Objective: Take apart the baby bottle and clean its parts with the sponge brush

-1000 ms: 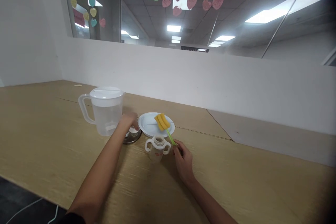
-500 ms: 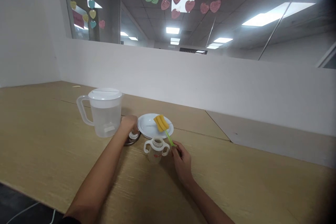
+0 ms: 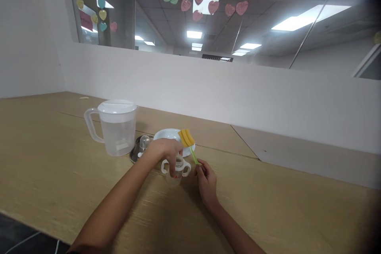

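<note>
**Right hand (image 3: 206, 178) grasps sponge brush (image 3: 187, 139), left hand (image 3: 170, 153) at bottle (image 3: 174, 178)**

Fingers of the right hand are closed on the lower end of the sponge brush, at 3 o'clock from the bottle. Its head is yellow, divided into long ribs; its thin stem is bright green. The long axis slants from 5 o'clock at the grip to 11 o'clock at the head, which overlaps the right side of a white plate (image 3: 160, 135); I cannot tell whether they touch.

Curled over the left side of the bottle, the left hand has its thumb in front and other fingers by the rim; how firmly it holds cannot be told. The bottle stands upright on the table (image 3: 268, 206), clear-bodied, red marking in front, pale handles towards 3 and 9 o'clock, mouth uncovered; its contents are unclear.

At 12 o'clock from it lies the plate, partly hidden by the left hand. At 10 o'clock a dark tray (image 3: 132, 157) carries a clear dome (image 3: 145, 142) and a small white piece (image 3: 140, 154). Beyond the tray stands a translucent pitcher (image 3: 117, 137), white lid on, handle towards 9 o'clock.
</note>
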`<state>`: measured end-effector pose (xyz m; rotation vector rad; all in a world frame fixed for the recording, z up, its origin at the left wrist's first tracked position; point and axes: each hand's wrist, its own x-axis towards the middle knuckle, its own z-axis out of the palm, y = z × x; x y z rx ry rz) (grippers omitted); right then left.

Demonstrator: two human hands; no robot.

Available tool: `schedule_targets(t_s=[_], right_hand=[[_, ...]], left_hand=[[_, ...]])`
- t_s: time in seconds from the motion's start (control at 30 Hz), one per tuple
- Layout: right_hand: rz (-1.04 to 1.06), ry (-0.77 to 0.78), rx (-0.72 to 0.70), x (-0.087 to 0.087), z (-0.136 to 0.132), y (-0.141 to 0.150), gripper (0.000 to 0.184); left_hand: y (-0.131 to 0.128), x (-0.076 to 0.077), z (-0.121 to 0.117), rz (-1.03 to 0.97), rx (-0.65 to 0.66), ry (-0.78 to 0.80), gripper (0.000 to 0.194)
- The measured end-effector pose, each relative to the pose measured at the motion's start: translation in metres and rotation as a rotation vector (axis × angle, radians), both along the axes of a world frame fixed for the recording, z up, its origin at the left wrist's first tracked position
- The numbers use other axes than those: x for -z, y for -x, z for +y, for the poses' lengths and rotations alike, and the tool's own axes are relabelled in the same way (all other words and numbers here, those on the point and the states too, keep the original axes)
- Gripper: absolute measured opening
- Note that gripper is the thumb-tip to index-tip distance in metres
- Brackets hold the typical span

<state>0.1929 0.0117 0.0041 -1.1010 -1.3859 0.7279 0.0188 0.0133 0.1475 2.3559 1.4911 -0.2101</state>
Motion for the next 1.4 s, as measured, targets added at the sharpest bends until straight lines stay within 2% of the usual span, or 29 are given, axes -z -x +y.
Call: schedule_targets(t_s=[0.1, 0.2, 0.33, 0.47, 0.57, 0.7, 0.77, 0.87, 0.97, 1.07, 1.17, 1.3, 1.4], right_hand=[[0.018, 0.01, -0.02, 0.002, 0.001, -0.001, 0.041], [0.019, 0.01, -0.036, 0.004, 0.001, -0.002, 0.042], [0.034, 0.007, -0.02, 0.004, 0.0, -0.001, 0.043], [0.031, -0.026, 0.011, 0.005, 0.001, 0.0, 0.042], [0.021, -0.058, 0.048, 0.008, 0.0, 0.0, 0.044], [0.02, -0.127, 0.072, 0.006, -0.005, -0.001, 0.051], [-0.054, -0.197, 0.049, 0.002, -0.008, -0.001, 0.051], [-0.265, -0.335, -0.027, -0.007, -0.011, -0.001, 0.045], [-0.429, -0.386, -0.047, -0.016, -0.009, -0.004, 0.043], [-0.576, -0.411, 0.007, -0.025, -0.007, -0.011, 0.042], [-0.72, -0.454, 0.091, -0.032, -0.009, -0.016, 0.043], [-0.812, -0.473, 0.151, -0.031, -0.014, -0.017, 0.043], [-0.836, -0.508, 0.18, -0.025, -0.013, -0.015, 0.043]], left_hand=[[-0.01, 0.003, -0.003, 0.059, 0.043, -0.025, 0.061], [-0.01, 0.005, -0.002, 0.032, 0.105, -0.021, 0.059], [0.002, 0.003, 0.001, -0.179, 0.21, -0.064, 0.054], [0.02, -0.009, 0.0, -0.403, 0.276, -0.145, 0.049], [0.034, -0.015, 0.0, -0.464, 0.179, -0.283, 0.052], [0.052, -0.014, 0.009, -0.398, -0.072, -0.536, 0.051], [0.057, -0.01, 0.015, -0.374, -0.164, -0.609, 0.051], [0.059, -0.002, 0.025, -0.364, -0.181, -0.646, 0.053], [0.055, 0.005, 0.031, -0.296, -0.172, -0.653, 0.057], [0.046, 0.007, 0.031, -0.163, -0.161, -0.687, 0.058], [0.034, 0.007, 0.03, -0.04, -0.097, -0.727, 0.055], [0.013, 0.01, 0.027, 0.042, -0.002, -0.701, 0.049], [-0.005, 0.013, 0.022, 0.014, 0.104, -0.665, 0.046]])
